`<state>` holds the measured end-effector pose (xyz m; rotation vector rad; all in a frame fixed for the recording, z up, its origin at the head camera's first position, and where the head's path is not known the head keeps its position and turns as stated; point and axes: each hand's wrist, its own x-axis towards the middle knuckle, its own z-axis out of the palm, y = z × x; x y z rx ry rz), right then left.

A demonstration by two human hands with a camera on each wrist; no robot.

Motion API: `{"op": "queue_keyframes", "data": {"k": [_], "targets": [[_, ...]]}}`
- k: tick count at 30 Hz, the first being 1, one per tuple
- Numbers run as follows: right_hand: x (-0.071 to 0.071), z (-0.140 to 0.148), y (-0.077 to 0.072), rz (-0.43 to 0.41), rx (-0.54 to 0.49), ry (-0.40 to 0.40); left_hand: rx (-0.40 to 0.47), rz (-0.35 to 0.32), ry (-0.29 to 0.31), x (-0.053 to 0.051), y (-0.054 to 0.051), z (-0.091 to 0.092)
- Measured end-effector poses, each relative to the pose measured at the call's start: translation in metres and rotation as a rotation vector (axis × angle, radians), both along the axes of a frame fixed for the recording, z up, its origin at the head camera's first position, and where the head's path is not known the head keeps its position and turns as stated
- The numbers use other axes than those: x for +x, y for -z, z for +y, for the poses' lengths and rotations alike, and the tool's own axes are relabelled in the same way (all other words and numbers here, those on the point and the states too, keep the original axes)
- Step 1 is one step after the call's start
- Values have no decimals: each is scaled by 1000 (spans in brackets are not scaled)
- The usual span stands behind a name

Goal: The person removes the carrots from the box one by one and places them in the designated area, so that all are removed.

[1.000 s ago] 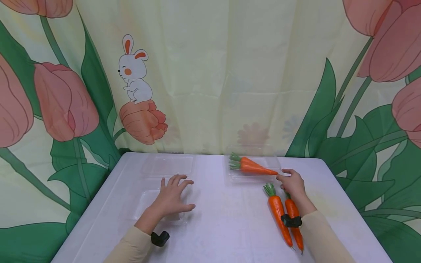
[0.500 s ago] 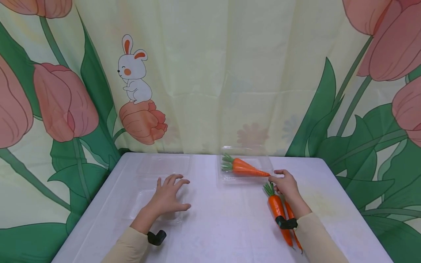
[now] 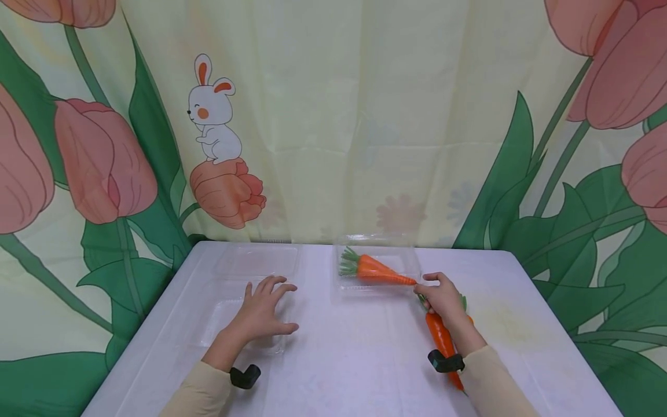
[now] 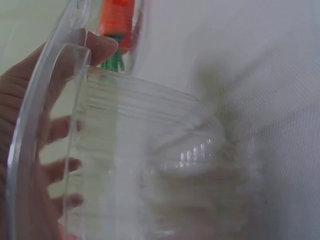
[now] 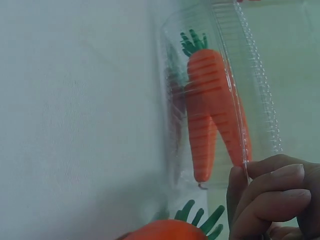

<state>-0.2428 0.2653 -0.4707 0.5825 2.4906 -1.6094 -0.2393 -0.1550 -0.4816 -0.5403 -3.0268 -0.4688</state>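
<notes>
My left hand (image 3: 263, 313) spreads its fingers over a clear open box (image 3: 221, 318) on the left; in the left wrist view the hand (image 4: 30, 115) shows partly through the plastic wall (image 4: 135, 115). My right hand (image 3: 443, 298) is at the near right corner of another clear open box (image 3: 377, 289). In the right wrist view, its thumb and finger pinch that box's rim (image 5: 227, 65) beside a carrot's tip. Carrots (image 3: 377, 270) lie in this box, green tops leftward; the right wrist view shows two (image 5: 202, 100).
More carrots (image 3: 442, 336) lie on the white table (image 3: 354, 359), partly under my right hand and wrist. The left box's lid (image 3: 257, 260) lies flat toward the back. A curtain (image 3: 312, 116) with printed tulips and a rabbit hangs behind the table.
The right box has slid left with its carrots, along with my right hand. My left hand and the left box have shifted slightly left.
</notes>
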Motion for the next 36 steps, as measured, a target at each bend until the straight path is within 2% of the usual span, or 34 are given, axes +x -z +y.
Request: {"op": "queue_keyframes", "data": {"k": [11,18,23,29,36], "targets": [[21,-15,2,11,-107,-43,-25,-20,-15,-2,0,-1],[34,-22,3,17,-104,-59,-26,-36,-25,-2,-1,-2],[45,-26,4,25,-90,-44,-5,-23,-2,0,-4,-4],[54,-27,6,49,-119,-35,18,-30,10,1,-6,-3],[59,-29,9,32,-169,-22,85,-27,11,7,-13,9]]}}
